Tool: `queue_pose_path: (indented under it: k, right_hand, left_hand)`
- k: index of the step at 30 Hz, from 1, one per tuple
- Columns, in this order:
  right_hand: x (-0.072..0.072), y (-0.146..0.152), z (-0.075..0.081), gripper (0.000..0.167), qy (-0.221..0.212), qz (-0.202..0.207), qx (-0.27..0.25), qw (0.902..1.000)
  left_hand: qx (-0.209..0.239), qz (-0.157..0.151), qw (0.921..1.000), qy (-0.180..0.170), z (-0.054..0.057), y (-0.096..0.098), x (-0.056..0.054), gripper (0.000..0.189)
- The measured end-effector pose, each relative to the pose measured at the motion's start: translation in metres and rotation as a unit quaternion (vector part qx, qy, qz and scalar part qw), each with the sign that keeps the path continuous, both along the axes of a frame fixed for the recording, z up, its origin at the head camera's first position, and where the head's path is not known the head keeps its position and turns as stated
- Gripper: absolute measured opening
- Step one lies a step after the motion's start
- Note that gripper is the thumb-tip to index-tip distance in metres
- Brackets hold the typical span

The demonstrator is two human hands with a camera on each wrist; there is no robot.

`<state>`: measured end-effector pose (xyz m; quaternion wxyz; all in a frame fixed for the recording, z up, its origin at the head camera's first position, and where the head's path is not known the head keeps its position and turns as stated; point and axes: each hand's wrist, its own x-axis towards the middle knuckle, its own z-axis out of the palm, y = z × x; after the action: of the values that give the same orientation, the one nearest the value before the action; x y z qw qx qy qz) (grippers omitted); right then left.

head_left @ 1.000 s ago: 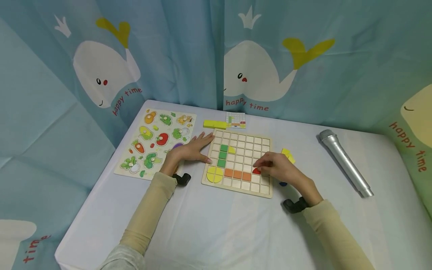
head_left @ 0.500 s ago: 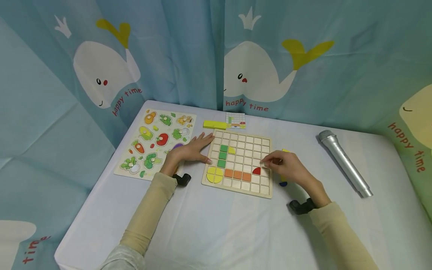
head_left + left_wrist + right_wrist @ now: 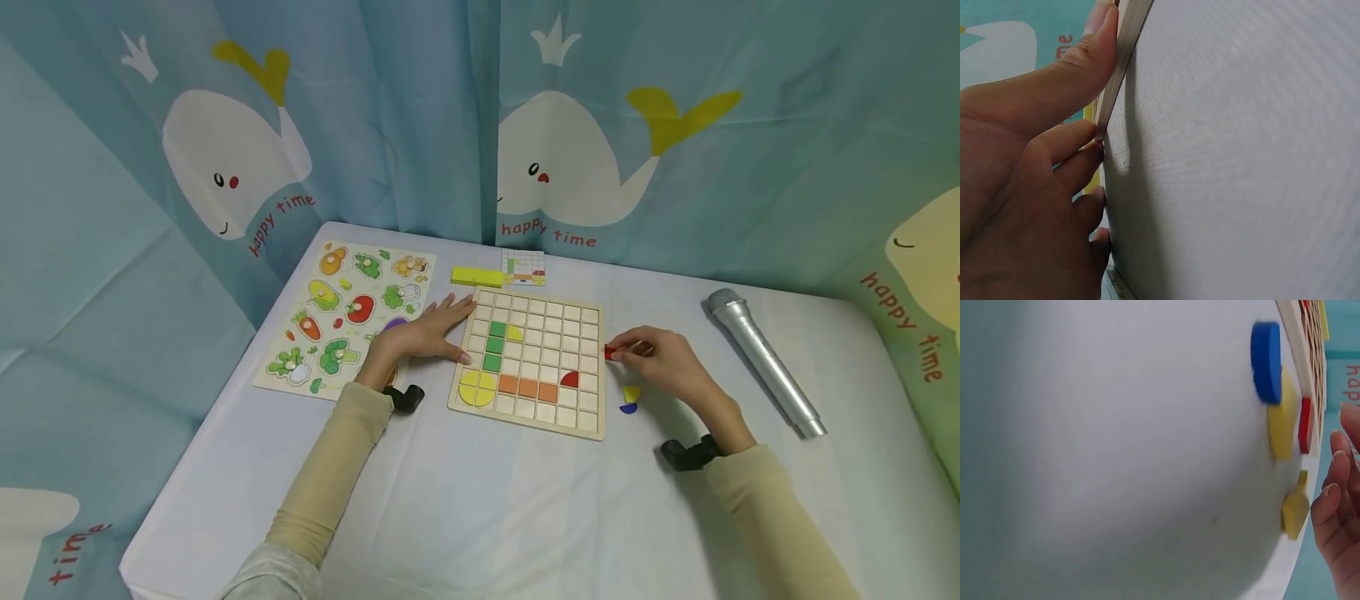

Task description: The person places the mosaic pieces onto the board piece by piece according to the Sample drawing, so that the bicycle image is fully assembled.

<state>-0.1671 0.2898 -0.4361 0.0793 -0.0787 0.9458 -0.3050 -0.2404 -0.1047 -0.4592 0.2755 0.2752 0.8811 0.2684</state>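
My left hand point(image 3: 423, 335) lies spread at the left side of a wooden grid board point(image 3: 551, 418), thumb on the rim and fingers along the edge. Set in the board are green squares point(image 3: 495, 346), orange squares point(image 3: 528, 388), a yellow disc of quarter pieces point(image 3: 477, 388), a yellow quarter piece point(image 3: 515, 334) and a red quarter piece point(image 3: 570, 380). Beside the board's right edge is another red piece point(image 3: 610, 353), with my right hand's point(image 3: 663, 360) fingertips right at it. In the right wrist view those fingers are slightly bent, above the red piece point(image 3: 1305, 425), with a gap.
A yellow piece point(image 3: 632, 392) and a blue rounded piece point(image 3: 628, 408) lie right of the board. Behind it are a yellow bar point(image 3: 477, 277) and a pattern card point(image 3: 528, 267). A vegetable puzzle point(image 3: 341, 325) lies left, a silver microphone point(image 3: 768, 362) right. A whale-print curtain point(image 3: 435, 125) borders the table.
My right hand has left the red quarter piece in the board and moved right, past the edge, to the other red piece. The left hand has stayed put.
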Motion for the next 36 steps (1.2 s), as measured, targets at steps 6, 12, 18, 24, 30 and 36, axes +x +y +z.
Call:
queue_pose_path:
  k: [6,12,18,24,30,36]
  right_hand:
    - [-0.005,0.008,-0.004,0.021,-0.001,-0.005,0.015,0.9999]
    - [-0.009,0.011,-0.005,0.023,-0.004,-0.006,0.019,0.9998]
    - [-0.012,0.009,-0.004,0.028,-0.020,0.004,0.035,0.9992]
    - [-0.015,0.006,-0.007,0.027,-0.026,0.018,0.060,0.9977]
    - [-0.014,0.005,-0.008,0.020,-0.023,0.013,0.044,0.9987]
    - [-0.010,0.005,-0.009,0.012,0.002,0.013,0.026,0.9996]
  left_hand:
    - [0.001,0.001,1.0000,0.000,0.000,0.000,0.001,0.104]
    - [-0.002,0.004,1.0000,0.003,-0.003,-0.001,0.000,0.103]
    - [0.001,0.005,1.0000,0.001,-0.002,-0.001,0.001,0.104]
    - [0.002,0.003,1.0000,0.001,-0.001,0.000,0.000,0.104]
    - [0.001,0.002,1.0000,0.002,-0.002,0.000,0.000,0.103]
    - [0.001,0.004,1.0000,0.003,-0.001,0.000,0.001,0.103]
